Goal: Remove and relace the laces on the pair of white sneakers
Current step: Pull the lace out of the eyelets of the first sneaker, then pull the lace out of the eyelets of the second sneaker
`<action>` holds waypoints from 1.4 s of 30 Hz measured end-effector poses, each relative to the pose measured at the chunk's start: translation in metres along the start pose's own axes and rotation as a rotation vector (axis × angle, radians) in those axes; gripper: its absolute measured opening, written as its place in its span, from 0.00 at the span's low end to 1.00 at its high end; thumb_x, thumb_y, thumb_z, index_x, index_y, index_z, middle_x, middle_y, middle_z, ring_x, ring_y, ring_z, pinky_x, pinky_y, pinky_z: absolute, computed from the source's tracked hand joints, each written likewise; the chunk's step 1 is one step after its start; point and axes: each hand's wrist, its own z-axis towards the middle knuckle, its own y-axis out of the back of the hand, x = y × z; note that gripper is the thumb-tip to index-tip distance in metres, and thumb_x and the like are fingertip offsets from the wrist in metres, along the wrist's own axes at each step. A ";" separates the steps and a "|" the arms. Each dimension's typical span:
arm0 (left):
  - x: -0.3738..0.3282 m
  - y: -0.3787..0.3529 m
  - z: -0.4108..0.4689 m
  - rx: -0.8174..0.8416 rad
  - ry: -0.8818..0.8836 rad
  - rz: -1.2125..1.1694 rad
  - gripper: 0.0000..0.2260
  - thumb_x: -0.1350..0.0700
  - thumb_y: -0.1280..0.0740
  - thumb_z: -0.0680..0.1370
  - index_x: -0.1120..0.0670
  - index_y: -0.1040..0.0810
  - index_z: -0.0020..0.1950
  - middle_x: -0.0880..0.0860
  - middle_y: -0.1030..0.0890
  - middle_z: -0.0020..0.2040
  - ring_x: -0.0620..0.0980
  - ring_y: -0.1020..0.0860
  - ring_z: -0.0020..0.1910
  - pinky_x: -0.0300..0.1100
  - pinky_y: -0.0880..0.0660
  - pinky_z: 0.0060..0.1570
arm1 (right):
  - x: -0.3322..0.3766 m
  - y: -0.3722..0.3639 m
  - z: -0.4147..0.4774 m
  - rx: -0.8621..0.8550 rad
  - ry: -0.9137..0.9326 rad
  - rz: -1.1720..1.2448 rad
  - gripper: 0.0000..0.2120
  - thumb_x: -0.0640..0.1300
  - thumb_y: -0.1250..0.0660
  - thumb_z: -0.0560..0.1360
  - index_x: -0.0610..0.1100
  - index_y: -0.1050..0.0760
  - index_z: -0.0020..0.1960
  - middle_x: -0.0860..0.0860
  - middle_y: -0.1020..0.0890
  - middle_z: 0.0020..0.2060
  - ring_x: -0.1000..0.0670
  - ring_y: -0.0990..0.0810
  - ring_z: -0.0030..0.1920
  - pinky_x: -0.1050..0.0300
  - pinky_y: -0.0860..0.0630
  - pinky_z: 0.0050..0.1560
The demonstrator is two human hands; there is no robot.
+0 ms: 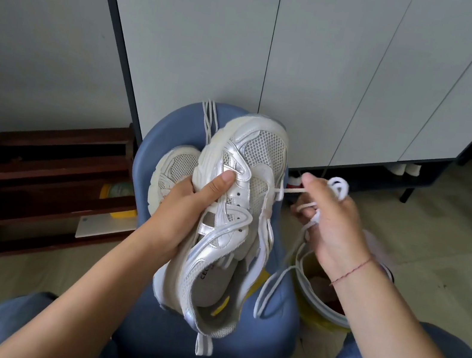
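Steadily: left hand [188,211] grips sneaker [238,211] mid-body, above blue stool [245,354]; right hand [337,225] pinches lace [292,190], taut from toe eyelet; pull straight outward, brace shoe, avoid snagging; second sneaker [173,168] on stool.

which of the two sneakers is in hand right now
The near sneaker, gripped by the left hand, its lace held by the right hand; the other sneaker lies on the blue stool.

A: What is concealed at centre?
B: The second sneaker [176,168], largely behind the held sneaker [251,156] and the left hand [188,211], whose fingers pass behind the upper.
A: And at right?
B: The course of the lace [291,190] inside the right hand [336,228]; the insole lettering [207,271], partly covered, unreadable.
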 end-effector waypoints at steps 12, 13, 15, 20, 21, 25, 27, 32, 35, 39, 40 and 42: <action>0.001 -0.005 0.003 0.024 0.078 -0.186 0.28 0.40 0.34 0.74 0.56 0.23 0.68 0.58 0.17 0.60 0.57 0.18 0.60 0.55 0.27 0.67 | 0.000 0.007 -0.004 0.294 -0.343 -0.069 0.05 0.31 0.41 0.77 0.38 0.31 0.51 0.48 0.21 0.30 0.56 0.37 0.19 0.68 0.43 0.17; 0.001 -0.007 0.004 0.027 0.082 -0.194 0.28 0.40 0.34 0.74 0.56 0.23 0.68 0.58 0.17 0.60 0.56 0.19 0.60 0.55 0.27 0.67 | 0.000 0.008 -0.003 0.377 -0.356 -0.064 0.05 0.35 0.40 0.78 0.38 0.31 0.54 0.50 0.23 0.27 0.57 0.38 0.19 0.68 0.43 0.16; -0.001 -0.012 0.008 0.043 0.080 -0.204 0.28 0.38 0.35 0.73 0.54 0.22 0.66 0.57 0.17 0.61 0.56 0.19 0.61 0.54 0.28 0.67 | 0.000 0.014 0.000 0.528 -0.378 -0.012 0.10 0.44 0.38 0.78 0.38 0.31 0.54 0.51 0.26 0.26 0.58 0.38 0.19 0.68 0.42 0.16; -0.003 -0.029 0.032 0.062 0.095 -0.132 0.33 0.34 0.34 0.70 0.55 0.22 0.66 0.56 0.16 0.59 0.55 0.18 0.59 0.53 0.27 0.66 | 0.004 0.021 0.003 0.436 -0.310 0.018 0.12 0.48 0.38 0.73 0.39 0.28 0.45 0.52 0.25 0.24 0.59 0.36 0.18 0.70 0.43 0.15; -0.002 -0.033 0.040 0.072 0.095 -0.098 0.33 0.34 0.33 0.70 0.55 0.23 0.67 0.56 0.16 0.59 0.55 0.18 0.59 0.53 0.27 0.66 | 0.002 0.022 0.006 0.390 -0.291 0.015 0.10 0.48 0.37 0.72 0.40 0.27 0.44 0.53 0.25 0.23 0.59 0.34 0.18 0.69 0.44 0.15; 0.003 -0.044 0.078 0.064 0.125 -0.044 0.50 0.34 0.20 0.62 0.58 0.34 0.74 0.57 0.19 0.64 0.58 0.18 0.59 0.55 0.23 0.63 | -0.015 0.026 0.025 0.268 -0.233 0.026 0.13 0.48 0.33 0.71 0.41 0.25 0.50 0.51 0.22 0.27 0.56 0.30 0.21 0.67 0.42 0.16; 0.014 -0.047 0.097 0.014 0.148 -0.082 0.54 0.38 0.16 0.57 0.57 0.36 0.75 0.58 0.20 0.64 0.59 0.18 0.59 0.57 0.22 0.60 | -0.026 0.027 0.033 0.203 -0.232 0.014 0.14 0.48 0.32 0.71 0.42 0.24 0.53 0.51 0.20 0.31 0.56 0.27 0.23 0.66 0.40 0.17; 0.056 -0.048 0.129 -0.109 0.198 -0.161 0.56 0.37 0.15 0.52 0.54 0.34 0.74 0.56 0.20 0.64 0.58 0.18 0.58 0.58 0.21 0.59 | -0.057 0.029 0.049 0.073 -0.278 0.055 0.15 0.44 0.34 0.76 0.40 0.25 0.61 0.50 0.18 0.32 0.55 0.27 0.23 0.66 0.39 0.18; 0.085 -0.043 0.148 -0.143 0.198 -0.158 0.58 0.32 0.17 0.50 0.54 0.33 0.73 0.55 0.19 0.63 0.57 0.18 0.58 0.57 0.21 0.59 | -0.071 0.032 0.056 0.022 -0.343 0.071 0.16 0.43 0.34 0.77 0.39 0.26 0.63 0.50 0.19 0.32 0.56 0.29 0.22 0.66 0.38 0.18; 0.066 -0.049 0.127 -0.199 0.168 -0.097 0.56 0.29 0.21 0.54 0.54 0.36 0.74 0.53 0.23 0.68 0.56 0.22 0.63 0.57 0.25 0.65 | -0.083 0.029 0.061 0.019 -0.394 0.133 0.14 0.43 0.35 0.78 0.40 0.26 0.63 0.51 0.21 0.29 0.58 0.32 0.19 0.66 0.37 0.18; 0.064 -0.050 0.122 -0.223 0.165 -0.072 0.54 0.30 0.22 0.59 0.55 0.39 0.75 0.53 0.26 0.69 0.56 0.25 0.66 0.57 0.28 0.68 | -0.087 0.028 0.062 0.017 -0.405 0.140 0.14 0.43 0.35 0.78 0.41 0.26 0.63 0.52 0.21 0.29 0.58 0.33 0.19 0.66 0.37 0.18; 0.059 -0.050 0.115 -0.268 0.153 -0.047 0.56 0.31 0.24 0.58 0.54 0.42 0.77 0.53 0.29 0.72 0.56 0.29 0.70 0.58 0.32 0.71 | -0.094 0.025 0.064 0.024 -0.426 0.151 0.15 0.43 0.35 0.78 0.43 0.26 0.64 0.52 0.22 0.30 0.58 0.36 0.20 0.67 0.37 0.18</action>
